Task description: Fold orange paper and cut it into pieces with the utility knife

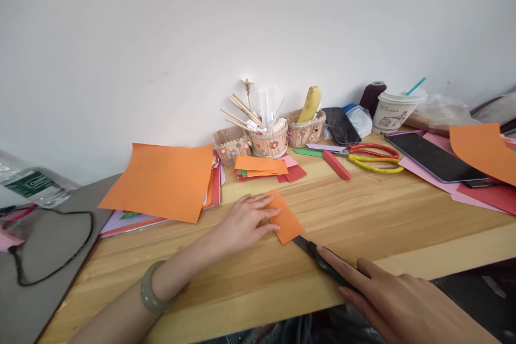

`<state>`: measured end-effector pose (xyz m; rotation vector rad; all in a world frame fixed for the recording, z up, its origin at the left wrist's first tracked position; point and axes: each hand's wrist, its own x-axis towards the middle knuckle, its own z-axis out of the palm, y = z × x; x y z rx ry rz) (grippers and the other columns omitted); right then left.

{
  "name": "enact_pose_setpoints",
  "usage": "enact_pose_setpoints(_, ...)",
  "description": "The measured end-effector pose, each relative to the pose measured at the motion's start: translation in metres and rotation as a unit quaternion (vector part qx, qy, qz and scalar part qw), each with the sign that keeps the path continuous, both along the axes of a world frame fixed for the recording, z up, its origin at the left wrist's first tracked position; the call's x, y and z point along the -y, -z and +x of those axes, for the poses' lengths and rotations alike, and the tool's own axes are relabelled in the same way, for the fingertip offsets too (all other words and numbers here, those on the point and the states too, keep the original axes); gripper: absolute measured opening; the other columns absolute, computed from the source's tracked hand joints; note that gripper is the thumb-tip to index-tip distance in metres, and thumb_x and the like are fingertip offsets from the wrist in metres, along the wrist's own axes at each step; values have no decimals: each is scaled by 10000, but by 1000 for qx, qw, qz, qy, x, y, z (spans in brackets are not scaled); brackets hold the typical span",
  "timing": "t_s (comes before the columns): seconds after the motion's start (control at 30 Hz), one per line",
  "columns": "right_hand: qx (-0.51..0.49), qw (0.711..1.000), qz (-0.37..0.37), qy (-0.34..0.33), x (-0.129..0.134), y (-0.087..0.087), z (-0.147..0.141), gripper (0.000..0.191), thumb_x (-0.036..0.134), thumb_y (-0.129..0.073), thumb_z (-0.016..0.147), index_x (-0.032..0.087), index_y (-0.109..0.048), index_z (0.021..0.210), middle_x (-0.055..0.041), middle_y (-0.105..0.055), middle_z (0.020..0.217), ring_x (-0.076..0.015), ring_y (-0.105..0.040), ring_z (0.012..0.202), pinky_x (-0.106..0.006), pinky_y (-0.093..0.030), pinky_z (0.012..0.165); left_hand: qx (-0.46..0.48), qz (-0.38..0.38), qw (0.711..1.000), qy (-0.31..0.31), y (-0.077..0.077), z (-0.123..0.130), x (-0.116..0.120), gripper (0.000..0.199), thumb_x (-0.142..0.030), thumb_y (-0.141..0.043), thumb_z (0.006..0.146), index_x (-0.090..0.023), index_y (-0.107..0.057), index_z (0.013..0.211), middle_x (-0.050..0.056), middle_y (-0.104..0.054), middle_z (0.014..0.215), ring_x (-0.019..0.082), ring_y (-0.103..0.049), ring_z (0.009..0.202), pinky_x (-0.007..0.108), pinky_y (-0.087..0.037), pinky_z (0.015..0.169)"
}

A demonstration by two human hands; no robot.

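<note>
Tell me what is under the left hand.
The left hand has its fingertips on a small orange paper, on the wooden table. What the palm and fingers cover is hidden.

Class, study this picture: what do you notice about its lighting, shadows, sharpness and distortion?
Head view: soft light, the white wall greying toward the corners; diffuse shadows on the pale wooden table; the clear plastic bottle at far left smeared and stretched; small lettering on the white paper cup too soft to read.

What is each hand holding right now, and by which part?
The right hand grips the knife by its dark handle. The left hand grips nothing; its fingers press flat on the small orange paper.
</note>
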<state>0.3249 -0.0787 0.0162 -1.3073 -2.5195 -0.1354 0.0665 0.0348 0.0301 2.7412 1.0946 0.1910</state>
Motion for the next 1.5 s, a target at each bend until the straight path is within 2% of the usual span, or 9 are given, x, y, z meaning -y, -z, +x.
enact_pose_setpoints(0.1,-3,1000,5,12,0,0,3,453,206,-280,971,200,-345,1419,42,-664,733,-123,-607,408,-241,-439,327,-16,-7,1000,-14,0,2,1,425,-467,-578,900,-206,-622,1232,99,-485,1409,272,-419,1333,452,-329,1090)
enact_pose_setpoints(0.3,-10,999,29,13,1,-2,5,436,223,-249,987,197,-371,1404,57,-639,670,-117,-584,373,-248,-408,302,-24,-12,999,-37,2,1,1,641,-552,-593,856,-174,-484,1361,118,-467,1415,280,-424,1328,514,-302,1091)
enact_pose_setpoints(0.4,-14,999,38,11,1,-5,5,432,226,-251,985,209,-385,1396,43,-658,699,-119,-597,388,-240,-409,297,-20,-13,999,-37,3,0,0,618,-565,-584,855,-185,-514,1338,113,-474,1410,278,-426,1327,502,-316,1083)
enact_pose_setpoints(0.53,-17,999,21,17,1,-5,7,477,211,-289,970,231,-309,1446,49,-667,704,-121,-613,413,-222,-429,307,-11,-16,999,-33,4,0,0,591,-560,-592,852,-178,-556,1301,116,-495,1393,268,-434,1323,457,-346,1072)
enact_pose_setpoints(0.67,-10,1000,3,13,-1,-4,9,513,214,-314,960,239,-267,1470,47,-666,704,-125,-611,411,-222,-455,324,-2,-20,999,-34,5,0,-1,563,-553,-600,850,-203,-568,1291,110,-487,1399,278,-433,1322,490,-327,1081)
enact_pose_setpoints(1.03,16,999,31,17,-6,-4,9,438,208,-321,952,216,-415,1380,42,-668,706,-127,-590,387,-239,-456,322,2,-25,999,-37,6,0,-1,567,-517,-640,836,-182,-567,1287,122,-493,1391,278,-422,1329,501,-307,1095)
enact_pose_setpoints(1.2,25,999,34,22,-12,-1,8,463,216,-369,937,220,-410,1398,18,-692,773,-140,-604,412,-262,-457,343,0,-28,999,-40,7,0,-1,557,-523,-637,836,-202,-568,1286,117,-487,1393,277,-422,1329,512,-313,1088)
enact_pose_setpoints(1.4,53,998,34,23,-20,0,8,436,257,-328,961,213,-427,1383,22,-659,713,-153,-597,406,-282,-426,333,3,-31,999,-39,5,0,-1,557,-535,-626,838,-205,-571,1283,106,-475,1405,278,-421,1330,521,-306,1093)
enact_pose_setpoints(1.5,56,997,31,30,-28,1,8,440,283,-330,965,246,-417,1395,3,-683,786,-151,-618,444,-275,-425,360,4,-30,999,-39,6,0,-1,551,-540,-614,845,-213,-572,1286,111,-472,1405,282,-420,1330,520,-308,1092)
